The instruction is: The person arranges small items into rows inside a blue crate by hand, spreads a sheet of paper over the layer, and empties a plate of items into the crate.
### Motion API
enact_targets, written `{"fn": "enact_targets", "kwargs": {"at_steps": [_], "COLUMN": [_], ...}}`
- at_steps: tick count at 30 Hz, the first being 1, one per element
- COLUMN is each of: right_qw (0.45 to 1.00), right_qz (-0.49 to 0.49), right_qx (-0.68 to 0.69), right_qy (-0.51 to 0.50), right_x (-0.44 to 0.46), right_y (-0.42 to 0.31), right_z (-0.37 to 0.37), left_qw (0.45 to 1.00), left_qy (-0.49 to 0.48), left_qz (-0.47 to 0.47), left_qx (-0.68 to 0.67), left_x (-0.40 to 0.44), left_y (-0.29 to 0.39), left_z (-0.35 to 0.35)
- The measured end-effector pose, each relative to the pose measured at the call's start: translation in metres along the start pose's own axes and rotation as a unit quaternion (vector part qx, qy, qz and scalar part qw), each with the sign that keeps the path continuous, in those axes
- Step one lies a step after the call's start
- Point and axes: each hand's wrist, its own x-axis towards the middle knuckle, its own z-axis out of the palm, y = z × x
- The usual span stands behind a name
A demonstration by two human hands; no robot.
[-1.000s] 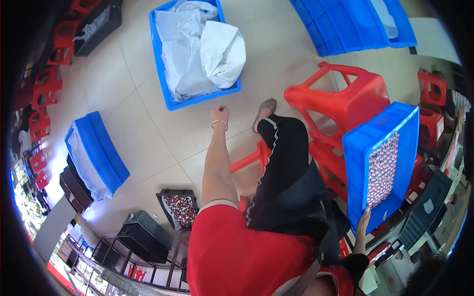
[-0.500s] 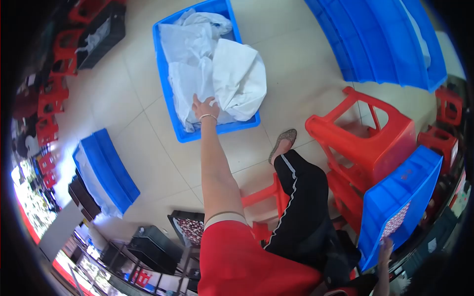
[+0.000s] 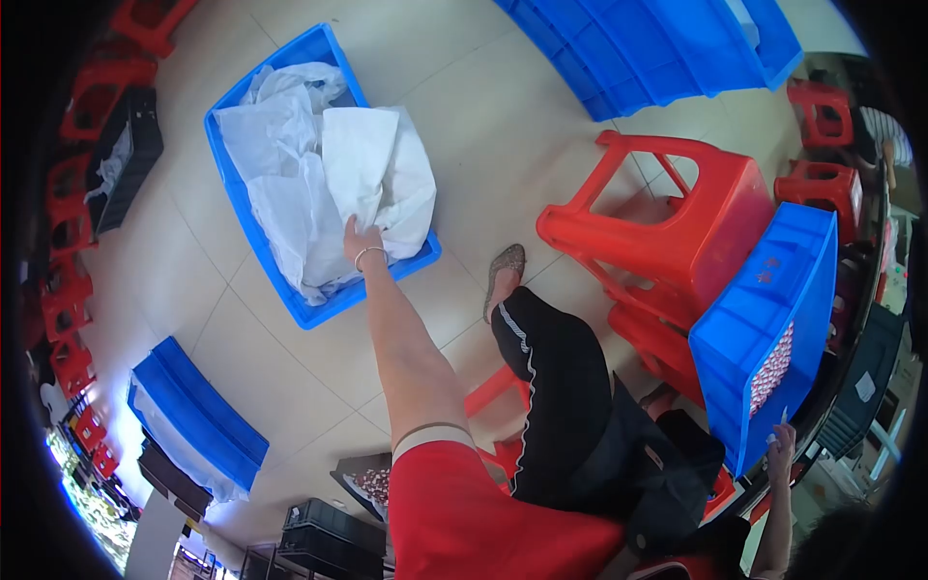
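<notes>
My left hand (image 3: 363,242), a bracelet at its wrist, reaches out over a blue crate (image 3: 253,253) on the floor. Its fingers are closed at the lower edge of a folded, opaque white sheet (image 3: 385,164) lying on the crate's right side. Thin translucent plastic sheeting (image 3: 280,184) fills the crate's left part, crumpled and hanging near the rim. Whether the sheet is cloth or plastic I cannot tell. My right hand is out of view.
Stacked red stools (image 3: 720,227) stand right of my foot (image 3: 507,263). Beside them a tilted blue crate (image 3: 744,319) holds small red-and-white pieces; another person's hand (image 3: 781,449) is at its edge. Large blue crates (image 3: 657,48) stand at the back, another blue crate (image 3: 203,416) at left.
The view has swung, so the crate appears further left and lower. My left hand has shifted from the translucent sheeting to the edge of the white sheet. The other person's hand is raised slightly.
</notes>
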Motion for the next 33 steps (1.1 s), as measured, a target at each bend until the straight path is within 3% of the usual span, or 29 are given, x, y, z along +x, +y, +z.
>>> {"fn": "enact_targets", "kwargs": {"at_steps": [2,4,6,7,8,9,11,13,15,16,17,18,19,20,21,22,23,24,27,33], "right_qw": [1.000,0.992,0.986,0.982,0.967,0.957,0.929,0.916,0.871,0.872,0.890,0.870,0.858,0.785,0.744,0.770,0.674,0.648,0.670,0.690], "right_qz": [-0.019,-0.096,-0.085,-0.069,-0.093,-0.100,-0.122,-0.158,-0.295,-0.327,-0.324,-0.378,-0.356,-0.245,-0.292,-0.301,-0.221,-0.157,-0.203,-0.231], "right_qx": [-0.008,-0.035,-0.045,-0.034,-0.110,-0.085,-0.057,-0.017,0.045,0.089,0.208,0.284,0.368,0.526,0.547,0.486,0.574,0.594,0.572,0.532], "right_qy": [0.017,0.068,0.136,0.172,0.212,0.260,0.345,0.368,0.389,0.354,0.243,0.135,-0.037,-0.215,-0.249,-0.283,-0.410,-0.449,-0.428,-0.433], "right_x": [0.005,0.007,0.012,0.015,0.020,0.019,0.006,-0.012,-0.029,-0.035,-0.048,-0.053,-0.048,-0.047,-0.031,-0.008,-0.010,-0.008,-0.023,-0.064], "right_y": [0.035,0.048,0.052,0.049,0.061,0.037,-0.042,-0.103,-0.155,-0.178,-0.227,-0.273,-0.305,-0.340,-0.368,-0.395,-0.424,-0.454,-0.520,-0.544], "right_z": [-0.005,-0.015,-0.026,-0.034,-0.041,-0.047,-0.061,-0.064,-0.048,-0.031,-0.021,-0.010,0.005,0.026,0.064,0.099,0.098,0.107,0.100,0.046], "left_qw": [0.996,0.991,0.967,0.967,0.929,0.873,0.877,0.777,0.775,0.760,0.743,0.729,0.731,0.729,0.726,0.719,0.717,0.716,0.704,0.686], "left_qy": [0.005,0.036,0.081,0.086,0.069,0.051,0.044,0.005,0.006,0.002,-0.005,-0.017,-0.019,-0.027,-0.033,-0.022,-0.024,-0.027,-0.052,-0.048], "left_qz": [-0.054,-0.044,-0.035,-0.035,-0.023,-0.006,-0.028,-0.071,-0.026,-0.034,-0.042,-0.026,-0.021,-0.017,-0.010,-0.011,0.001,0.012,0.034,0.065], "left_qx": [-0.070,-0.119,-0.240,-0.237,-0.364,-0.486,-0.478,-0.625,-0.631,-0.649,-0.668,-0.684,-0.682,-0.684,-0.687,-0.695,-0.696,-0.697,-0.708,-0.723], "left_x": [0.000,0.005,-0.005,-0.005,-0.005,-0.003,-0.025,-0.052,-0.058,-0.064,-0.069,-0.072,-0.080,-0.086,-0.087,-0.097,-0.104,-0.110,-0.129,-0.174], "left_y": [0.003,0.005,0.007,0.001,-0.006,-0.008,0.001,0.020,0.005,0.004,0.005,0.004,0.002,0.001,0.004,0.010,0.010,0.010,0.001,-0.002], "left_z": [-0.013,-0.025,-0.050,-0.055,-0.061,-0.072,-0.115,-0.161,-0.187,-0.198,-0.209,-0.219,-0.227,-0.235,-0.243,-0.252,-0.259,-0.264,-0.281,-0.300]}}
